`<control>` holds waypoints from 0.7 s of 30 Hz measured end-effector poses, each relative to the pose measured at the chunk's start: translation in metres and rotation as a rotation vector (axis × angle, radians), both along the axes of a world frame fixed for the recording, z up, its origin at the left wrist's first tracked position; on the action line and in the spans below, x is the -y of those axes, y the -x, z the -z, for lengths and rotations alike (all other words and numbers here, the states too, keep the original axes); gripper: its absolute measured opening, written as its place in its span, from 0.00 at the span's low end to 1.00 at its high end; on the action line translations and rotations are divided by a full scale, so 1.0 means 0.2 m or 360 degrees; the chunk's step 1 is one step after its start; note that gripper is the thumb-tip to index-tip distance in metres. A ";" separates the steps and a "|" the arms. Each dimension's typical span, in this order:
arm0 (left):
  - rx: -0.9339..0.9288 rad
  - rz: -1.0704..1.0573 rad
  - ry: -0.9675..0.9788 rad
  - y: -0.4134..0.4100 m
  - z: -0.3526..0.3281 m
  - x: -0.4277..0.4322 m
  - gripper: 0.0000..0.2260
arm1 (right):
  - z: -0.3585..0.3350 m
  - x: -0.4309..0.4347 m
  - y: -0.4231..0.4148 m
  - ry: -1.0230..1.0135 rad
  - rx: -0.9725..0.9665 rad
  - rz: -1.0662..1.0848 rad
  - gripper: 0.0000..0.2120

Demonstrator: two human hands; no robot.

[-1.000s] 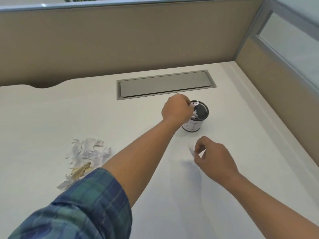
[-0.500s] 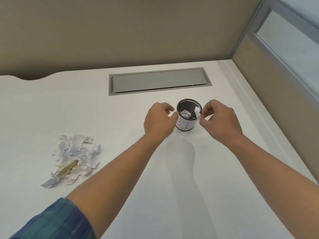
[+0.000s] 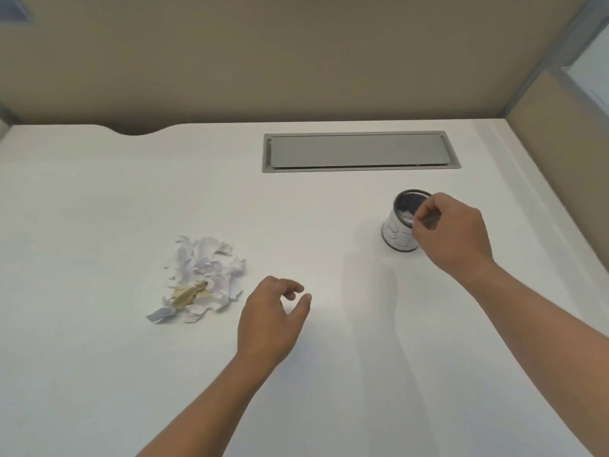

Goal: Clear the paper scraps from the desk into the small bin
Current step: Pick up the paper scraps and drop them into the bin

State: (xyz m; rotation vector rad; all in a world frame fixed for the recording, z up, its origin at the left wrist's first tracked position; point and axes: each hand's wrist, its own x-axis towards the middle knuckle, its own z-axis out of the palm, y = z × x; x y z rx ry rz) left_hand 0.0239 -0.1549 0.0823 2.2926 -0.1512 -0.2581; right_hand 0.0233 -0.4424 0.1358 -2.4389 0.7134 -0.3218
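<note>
Evidently for dropping, the right hand (image 3: pixel 451 232) pinches a scrap (image 3: pixel 414 221), small bin (image 3: pixel 397 234) just below its fingertips; the left hand (image 3: pixel 270 318) curls loosely, empty, pile (image 3: pixel 201 278) left of its fingers.

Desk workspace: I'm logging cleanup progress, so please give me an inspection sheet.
Surface: white desk top with a shut grey rectangular hatch set flush near the back.
Job's things: pile of torn white and tan paper scraps lies at left; small round bin with dark rim stands upright at right, white paper inside.
Clutter: nothing seen.
Hands: left hand hovers right of the pile, fingers loosely curled, holding nothing; right hand at the bin's rim pinches what looks like a small white scrap.
Cables: nothing seen.
Surroundings: beige partition panels behind and at right; glazed panel at upper right.
</note>
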 end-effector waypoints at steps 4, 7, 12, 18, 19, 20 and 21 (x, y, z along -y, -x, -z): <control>0.0039 -0.0107 -0.0115 0.03 0.04 -0.27 0.06 | 0.07 -0.23 0.08 -0.0166 0.0006 -0.0117 0.07; 0.0052 -0.0232 -0.0172 0.03 0.07 -0.46 0.07 | 0.17 -0.42 0.15 -0.0256 -0.0101 -0.0221 0.08; 0.0069 -0.0407 -0.0237 0.04 0.09 -0.67 0.11 | 0.35 -0.72 0.29 -0.0410 -0.0374 -0.0424 0.08; 0.0165 -0.0532 -0.0325 0.03 0.12 -0.84 0.12 | 0.43 -0.97 0.39 -0.0420 -0.0524 -0.0587 0.06; 0.0173 -0.0567 -0.0340 0.03 0.12 -0.87 0.13 | 0.43 -0.99 0.38 -0.0417 -0.0533 -0.0605 0.06; 0.0178 -0.0605 -0.0350 0.02 0.13 -0.90 0.13 | 0.43 -1.02 0.37 -0.0407 -0.0539 -0.0621 0.06; 0.0176 -0.0640 -0.0357 0.00 0.13 -0.92 0.14 | 0.42 -1.04 0.36 -0.0394 -0.0539 -0.0634 0.06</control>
